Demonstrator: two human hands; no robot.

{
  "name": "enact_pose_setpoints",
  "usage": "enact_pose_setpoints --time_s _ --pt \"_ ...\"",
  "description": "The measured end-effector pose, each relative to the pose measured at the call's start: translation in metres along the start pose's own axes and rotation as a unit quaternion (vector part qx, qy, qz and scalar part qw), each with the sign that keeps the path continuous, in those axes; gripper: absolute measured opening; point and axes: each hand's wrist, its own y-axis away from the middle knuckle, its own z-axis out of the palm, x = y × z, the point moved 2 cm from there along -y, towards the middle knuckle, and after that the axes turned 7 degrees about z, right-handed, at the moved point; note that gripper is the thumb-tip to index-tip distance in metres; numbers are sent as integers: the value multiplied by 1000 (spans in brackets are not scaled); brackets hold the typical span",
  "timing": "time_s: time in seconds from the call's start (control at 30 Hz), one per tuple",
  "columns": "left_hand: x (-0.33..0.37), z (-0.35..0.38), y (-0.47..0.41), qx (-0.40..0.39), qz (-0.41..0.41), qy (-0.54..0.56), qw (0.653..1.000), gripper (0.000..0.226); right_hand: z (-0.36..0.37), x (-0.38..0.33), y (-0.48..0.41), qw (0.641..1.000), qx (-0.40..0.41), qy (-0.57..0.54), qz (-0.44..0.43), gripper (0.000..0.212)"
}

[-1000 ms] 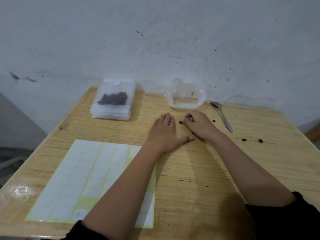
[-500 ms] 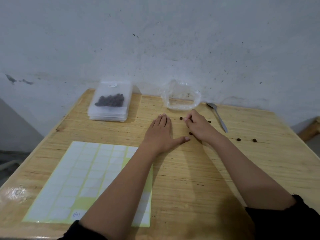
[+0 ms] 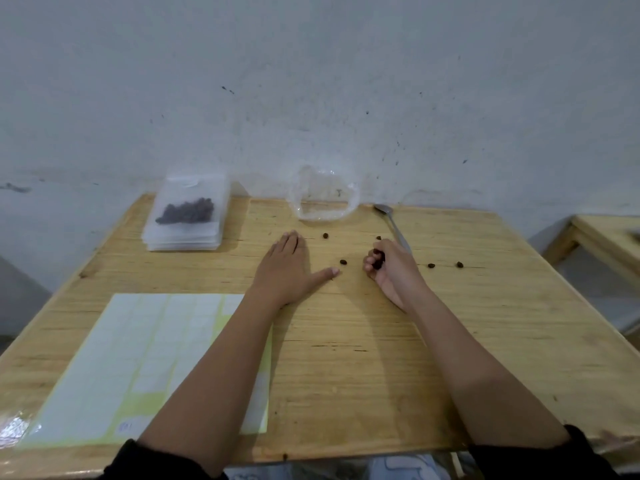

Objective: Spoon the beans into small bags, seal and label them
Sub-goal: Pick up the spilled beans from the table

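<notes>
Toward the far edge of the wooden table [image 3: 346,375], the right hand [image 3: 389,268] gripped small dark brown beans [image 3: 378,259]. The left hand [image 3: 285,268] lay flat, fingers [image 3: 290,241] straight, holding nothing.

The pale wooden tabletop [image 3: 485,341] carries a stack of small clear bags [image 3: 183,237] at its far left corner. An open plastic bag [image 3: 298,202] and a spoon [image 3: 393,223] lie along the far edge, and a label sheet [image 3: 104,375] at the near left corner. Beans [image 3: 343,261] are scattered mid-table beside the flat left hand [image 3: 284,268].
</notes>
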Motion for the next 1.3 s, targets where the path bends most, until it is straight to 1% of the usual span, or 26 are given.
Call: enact_pose_setpoints --time_s 0.1,0.17,0.3,0.33,0.37,0.4,0.43,0.47,0.5,0.53,0.63,0.67,0.77,0.83,0.97,1.03,1.1,1.13,1.17,1.23,1.3 --pt "0 0 1 3 0 0 1000 104 0 2 6 993 -34 -114 17 20" --pt "0 0 1 3 2 -2 1000 104 0 4 6 991 -42 -127 27 18" --pt "-1 1 -1 3 3 -1 1000 103 1 5 -1 997 -48 -32 41 19" --pt "-1 1 -1 4 3 0 1000 103 0 4 -3 998 -47 10 38 21" --pt "-2 2 -1 3 2 2 1000 104 1 1 -4 996 -38 78 25 24" --pt "-2 2 -2 2 2 4 1000 104 2 -3 -4 984 -18 178 0 27" --pt "-2 2 -2 0 1 6 1000 105 4 -7 -3 956 9 291 -32 30" --pt "-2 2 -3 -3 2 7 1000 105 6 -11 -3 919 35 385 -70 32" --pt "-3 2 -3 -8 3 5 1000 107 7 -14 -5 887 48 446 -109 31" --pt "-3 2 -3 -14 5 0 1000 109 8 -16 -7 867 44 476 -138 27" --pt "-4 3 -3 -29 7 -8 1000 115 12 -15 -11 838 -2 518 -174 9" --pt "-4 2 -3 -31 8 -7 999 115 13 -13 -13 827 -14 532 -181 7" --pt "-4 2 -2 -32 10 -7 999 114 19 -8 -18 810 -24 553 -197 12" --pt "-4 2 -2 -31 10 -6 999 114 21 -5 -21 804 -19 561 -197 14" --pt "-4 2 -1 -24 5 3 1000 113 22 -2 -26 817 3 542 -196 7" --pt "-3 1 0 -21 4 1 1000 113 24 -1 -26 802 1 565 -196 5" --pt "-2 1 1 -21 -1 -1 1000 114 26 -2 -26 776 -8 602 -188 9" --pt "-2 1 3 -23 -3 -3 1000 114 27 -2 -25 774 -9 606 -183 11" --pt "-2 1 4 -24 -4 -7 1000 114 27 -3 -24 781 -9 599 -175 14" --pt "-3 -1 9 -27 -2 -14 1000 114 29 -5 -23 815 -18 560 -151 15" --pt "-7 -3 18 -33 2 -15 999 114 35 -3 -23 848 -32 519 -103 12"
